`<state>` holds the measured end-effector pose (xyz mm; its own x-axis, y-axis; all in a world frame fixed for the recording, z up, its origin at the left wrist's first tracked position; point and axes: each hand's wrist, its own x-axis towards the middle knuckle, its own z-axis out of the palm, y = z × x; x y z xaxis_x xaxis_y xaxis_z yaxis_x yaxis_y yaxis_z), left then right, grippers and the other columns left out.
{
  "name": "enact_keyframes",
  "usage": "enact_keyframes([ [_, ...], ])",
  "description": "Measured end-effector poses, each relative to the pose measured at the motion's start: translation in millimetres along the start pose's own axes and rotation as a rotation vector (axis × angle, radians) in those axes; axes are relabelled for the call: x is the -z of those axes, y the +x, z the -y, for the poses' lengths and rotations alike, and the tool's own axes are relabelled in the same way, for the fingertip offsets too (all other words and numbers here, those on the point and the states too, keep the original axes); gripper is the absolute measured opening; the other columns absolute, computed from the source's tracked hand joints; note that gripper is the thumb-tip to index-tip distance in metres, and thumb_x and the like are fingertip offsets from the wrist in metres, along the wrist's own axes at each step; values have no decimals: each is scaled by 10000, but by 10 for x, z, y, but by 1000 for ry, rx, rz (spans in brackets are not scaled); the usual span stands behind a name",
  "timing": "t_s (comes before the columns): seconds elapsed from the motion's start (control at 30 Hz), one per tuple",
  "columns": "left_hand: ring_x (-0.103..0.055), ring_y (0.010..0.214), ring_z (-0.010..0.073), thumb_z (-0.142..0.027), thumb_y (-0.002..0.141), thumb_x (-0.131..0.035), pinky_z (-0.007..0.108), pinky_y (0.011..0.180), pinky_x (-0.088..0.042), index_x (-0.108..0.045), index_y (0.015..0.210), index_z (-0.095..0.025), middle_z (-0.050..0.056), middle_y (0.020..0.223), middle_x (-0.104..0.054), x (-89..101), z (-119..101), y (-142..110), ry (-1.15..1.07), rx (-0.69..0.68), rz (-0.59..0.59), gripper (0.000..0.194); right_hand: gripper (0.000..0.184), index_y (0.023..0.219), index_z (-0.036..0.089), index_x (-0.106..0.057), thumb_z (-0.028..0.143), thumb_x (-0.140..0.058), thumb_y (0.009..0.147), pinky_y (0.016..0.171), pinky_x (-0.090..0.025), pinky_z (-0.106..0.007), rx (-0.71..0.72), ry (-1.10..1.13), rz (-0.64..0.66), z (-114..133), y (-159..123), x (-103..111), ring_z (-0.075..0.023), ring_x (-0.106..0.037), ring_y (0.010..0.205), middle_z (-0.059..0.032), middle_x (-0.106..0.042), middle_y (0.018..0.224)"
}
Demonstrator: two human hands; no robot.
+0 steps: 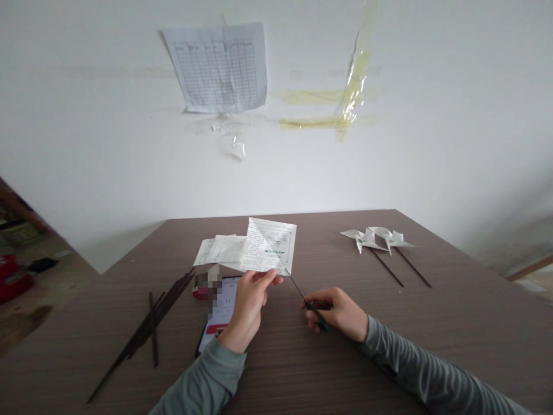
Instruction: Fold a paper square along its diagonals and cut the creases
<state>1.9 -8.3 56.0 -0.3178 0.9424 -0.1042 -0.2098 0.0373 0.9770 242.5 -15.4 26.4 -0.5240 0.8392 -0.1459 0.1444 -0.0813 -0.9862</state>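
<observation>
My left hand (252, 302) pinches the lower edge of a square sheet of printed paper (270, 245), held up above the table. Diagonal creases cross the sheet. Black-handled scissors (317, 315) are gripped in my right hand (339, 311), their blades pointing up and left to the sheet's lower right corner. Whether the blades have cut into the paper I cannot tell. More printed sheets (216, 251) lie behind and to the left of the held one. At the right of the table rest two paper pinwheels (367, 239) on dark sticks (389, 268).
Several dark sticks (149, 323) lie in a bundle on the left of the brown table (337, 369). A phone (222, 305) with a lit screen and a small box (203, 282) are beside my left wrist. A ruled sheet (220, 69) is taped to the wall behind.
</observation>
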Motion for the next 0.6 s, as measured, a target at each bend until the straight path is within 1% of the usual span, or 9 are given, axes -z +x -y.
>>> enact_keyframes([
  [0.1,-924,769,241,-178,861,-968,188,441,-307,-795,806,-212,94,877,-934,-2,-9,-8,1,3,1,184,608,1034,215,-869,729,-1077,785,780,-671,-409,-3,-1,3,3,2,6,-220,-757,691,-22,-839,779],
  [0.17,-927,774,246,-186,854,-980,187,440,-305,-792,809,-216,90,877,-934,3,-10,-5,7,1,3,196,612,1032,220,-864,733,-1074,774,780,-662,-407,-9,-2,3,7,3,7,-218,-749,689,-16,-833,770],
  [0.33,-950,811,277,-211,819,-1030,185,441,-312,-753,776,-226,93,866,-927,18,0,14,29,-5,7,281,558,1009,233,-860,695,-1067,775,776,-657,-408,-14,2,2,28,-5,5,-222,-741,686,-16,-835,763],
  [0.43,-951,817,275,-211,821,-1035,181,442,-309,-748,791,-226,94,886,-931,14,12,10,31,-5,4,289,534,983,239,-853,681,-1073,779,763,-656,-401,-12,17,-3,31,-8,4,-224,-743,687,-23,-834,755],
  [0.6,-952,822,269,-213,841,-1024,186,443,-309,-751,820,-223,98,933,-937,2,29,-9,29,-5,-3,274,611,996,220,-849,720,-1094,744,760,-664,-391,-17,17,8,23,-9,3,-207,-735,674,-5,-816,739],
])
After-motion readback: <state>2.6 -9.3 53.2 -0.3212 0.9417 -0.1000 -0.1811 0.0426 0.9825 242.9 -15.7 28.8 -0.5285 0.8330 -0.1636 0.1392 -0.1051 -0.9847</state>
